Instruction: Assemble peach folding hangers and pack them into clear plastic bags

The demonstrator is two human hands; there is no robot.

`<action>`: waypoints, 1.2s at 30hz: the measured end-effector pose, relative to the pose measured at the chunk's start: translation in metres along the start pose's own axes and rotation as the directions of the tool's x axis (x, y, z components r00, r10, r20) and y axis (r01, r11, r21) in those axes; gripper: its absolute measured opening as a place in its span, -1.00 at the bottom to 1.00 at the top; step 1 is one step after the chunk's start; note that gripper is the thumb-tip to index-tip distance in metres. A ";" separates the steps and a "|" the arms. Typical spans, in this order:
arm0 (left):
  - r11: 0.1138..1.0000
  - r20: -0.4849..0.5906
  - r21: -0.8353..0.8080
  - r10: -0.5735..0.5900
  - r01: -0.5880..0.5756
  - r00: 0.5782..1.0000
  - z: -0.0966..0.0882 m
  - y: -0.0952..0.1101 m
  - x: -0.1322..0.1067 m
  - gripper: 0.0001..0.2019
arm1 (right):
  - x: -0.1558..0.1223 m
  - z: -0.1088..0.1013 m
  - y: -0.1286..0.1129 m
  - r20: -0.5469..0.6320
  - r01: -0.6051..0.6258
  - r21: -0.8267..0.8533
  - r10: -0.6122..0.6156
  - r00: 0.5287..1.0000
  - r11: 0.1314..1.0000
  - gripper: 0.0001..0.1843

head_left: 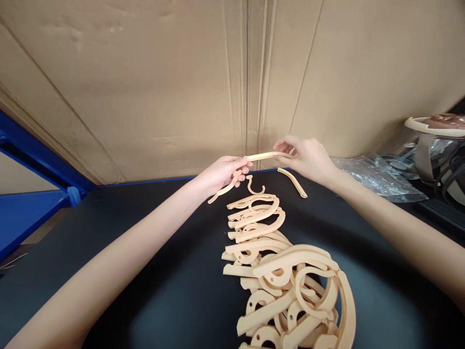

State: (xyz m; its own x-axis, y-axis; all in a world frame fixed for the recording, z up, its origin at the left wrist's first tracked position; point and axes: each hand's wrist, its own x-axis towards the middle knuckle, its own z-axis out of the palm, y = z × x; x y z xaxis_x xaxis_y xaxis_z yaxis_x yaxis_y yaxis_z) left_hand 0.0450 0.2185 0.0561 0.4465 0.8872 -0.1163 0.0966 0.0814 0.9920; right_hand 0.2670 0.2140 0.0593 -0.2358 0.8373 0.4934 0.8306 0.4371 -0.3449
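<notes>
My left hand (224, 173) is closed around a curved beige plastic strip (222, 190) and also touches the near end of a straight beige strip (262, 156). My right hand (307, 156) pinches the far end of that straight strip, held above the black table (119, 252). Just below my right hand lies a short loose beige strip (292, 182) on the table. A small hook-shaped beige piece (253, 187) lies under the held strip. A long heap of curved beige plastic parts (279, 276) runs from the hands toward me.
A tall cardboard wall (203, 82) stands right behind the table. Blue metal frame (32, 194) sits at the left. At the right lie crumpled clear plastic bags (374, 177) and a pile of dark and beige items (439, 145).
</notes>
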 end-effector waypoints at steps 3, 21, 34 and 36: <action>1.000 -0.028 0.011 -0.008 0.008 1.000 0.006 0.000 -0.007 -0.77 | -0.010 0.004 -0.019 0.127 0.222 -0.377 -0.187 0.974 0.899 -0.73; 0.831 -0.325 0.553 0.149 0.060 0.934 -0.024 -0.023 -0.022 -0.77 | 0.000 0.001 0.020 0.025 -0.218 -0.006 0.218 0.976 0.976 -0.59; 0.499 -0.252 0.864 0.303 0.073 0.919 -0.044 -0.045 -0.030 -0.75 | -0.016 -0.006 0.051 -0.237 -0.191 -0.230 0.136 0.962 0.954 -0.83; 0.482 -0.109 0.876 0.256 -0.029 0.960 -0.028 -0.040 -0.039 -0.77 | -0.022 -0.005 0.055 -0.209 -0.200 -0.292 0.142 0.967 0.935 -0.79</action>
State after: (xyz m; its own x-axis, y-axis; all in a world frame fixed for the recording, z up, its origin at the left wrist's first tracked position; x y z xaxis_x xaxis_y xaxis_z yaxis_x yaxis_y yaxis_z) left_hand -0.0010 0.1930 0.0223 0.3567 0.9224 0.1478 0.8127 -0.3844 0.4378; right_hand 0.3205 0.2177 0.0336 -0.0047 0.8032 0.5957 0.9713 0.1453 -0.1883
